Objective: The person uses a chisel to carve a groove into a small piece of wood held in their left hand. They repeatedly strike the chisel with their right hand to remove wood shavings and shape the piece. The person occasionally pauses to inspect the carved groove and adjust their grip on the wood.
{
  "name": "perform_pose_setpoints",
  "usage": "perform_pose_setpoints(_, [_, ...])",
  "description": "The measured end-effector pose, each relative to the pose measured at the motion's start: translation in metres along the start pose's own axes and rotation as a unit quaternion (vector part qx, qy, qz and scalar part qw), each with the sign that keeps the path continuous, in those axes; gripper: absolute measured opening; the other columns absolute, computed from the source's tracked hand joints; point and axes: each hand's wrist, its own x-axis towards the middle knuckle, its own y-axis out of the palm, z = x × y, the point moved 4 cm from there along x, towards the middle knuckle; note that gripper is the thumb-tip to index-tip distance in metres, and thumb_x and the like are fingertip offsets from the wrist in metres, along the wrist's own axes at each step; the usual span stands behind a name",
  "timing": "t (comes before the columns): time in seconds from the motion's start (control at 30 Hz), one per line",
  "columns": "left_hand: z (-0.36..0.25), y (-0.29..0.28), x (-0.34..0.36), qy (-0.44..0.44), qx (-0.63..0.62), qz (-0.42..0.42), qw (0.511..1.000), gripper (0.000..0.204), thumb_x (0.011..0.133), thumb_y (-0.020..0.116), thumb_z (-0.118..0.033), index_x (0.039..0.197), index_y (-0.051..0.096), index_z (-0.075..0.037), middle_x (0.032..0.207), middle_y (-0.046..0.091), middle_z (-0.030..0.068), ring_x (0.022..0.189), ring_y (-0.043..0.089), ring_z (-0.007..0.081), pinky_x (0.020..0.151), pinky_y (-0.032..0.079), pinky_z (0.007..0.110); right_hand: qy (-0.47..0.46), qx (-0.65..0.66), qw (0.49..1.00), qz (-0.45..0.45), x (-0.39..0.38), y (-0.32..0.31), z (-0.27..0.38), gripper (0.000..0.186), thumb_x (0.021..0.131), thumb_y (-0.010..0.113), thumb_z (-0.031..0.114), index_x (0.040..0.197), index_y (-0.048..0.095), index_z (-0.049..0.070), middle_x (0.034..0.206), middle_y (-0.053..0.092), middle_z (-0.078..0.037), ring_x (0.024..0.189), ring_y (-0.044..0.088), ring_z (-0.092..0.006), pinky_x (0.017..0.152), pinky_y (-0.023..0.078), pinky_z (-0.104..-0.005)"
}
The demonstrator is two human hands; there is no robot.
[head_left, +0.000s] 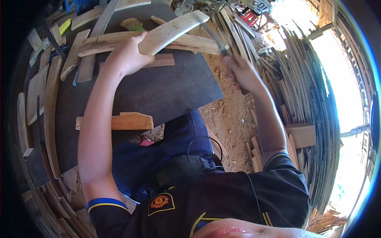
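My left hand (129, 55) grips the near end of a pale, slightly curved piece of wood (174, 31), tilted up toward the far right. It is held above a rougher wooden beam (105, 43) that lies across the dark tabletop (158, 87). My right hand (242, 73) is closed round the handle of a knife-like tool (216, 39). Its blade is smeared by motion and points up and left, close to the far end of the pale wood; whether they touch, I cannot tell.
An orange-brown wooden offcut (133, 121) lies at the table's near side, partly behind my left forearm. A reddish flat piece (162, 60) lies beyond. Long boards (51, 115) line the left. Stacked thin strips (303, 83) stand at right, beside the shaving-strewn floor (226, 131).
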Motion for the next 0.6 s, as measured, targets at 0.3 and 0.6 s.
perform_pose_setpoints(0.3, [-0.003, -0.005, -0.004, -0.013, -0.008, 0.019, 1.000, 0.087, 0.079, 0.074, -0.026, 0.157, 0.039, -0.014, 0.142, 0.058, 0.0249, 0.128, 0.061, 0.0320, 0.111, 0.045, 0.040, -0.024, -0.066, 0.994, -0.084, 0.008, 0.009, 0.010, 0.044, 0.106, 0.050, 0.045, 0.109, 0.060, 0.002, 0.062, 0.056, -0.005, 0.042, 0.054, -0.0135, 0.041, 0.043, -0.0299])
perform_pose_setpoints(0.6, [0.003, -0.009, -0.009, -0.027, -0.012, 0.014, 0.999, 0.086, 0.078, 0.073, -0.027, 0.157, 0.039, -0.017, 0.138, 0.060, 0.0251, 0.125, 0.063, 0.0320, 0.107, 0.047, 0.039, -0.106, 0.069, 0.965, -0.232, -0.009, -0.040, 0.030, 0.045, 0.104, 0.053, 0.043, 0.098, 0.059, -0.001, 0.066, 0.059, -0.012, 0.053, 0.059, -0.0218, 0.052, 0.047, -0.0389])
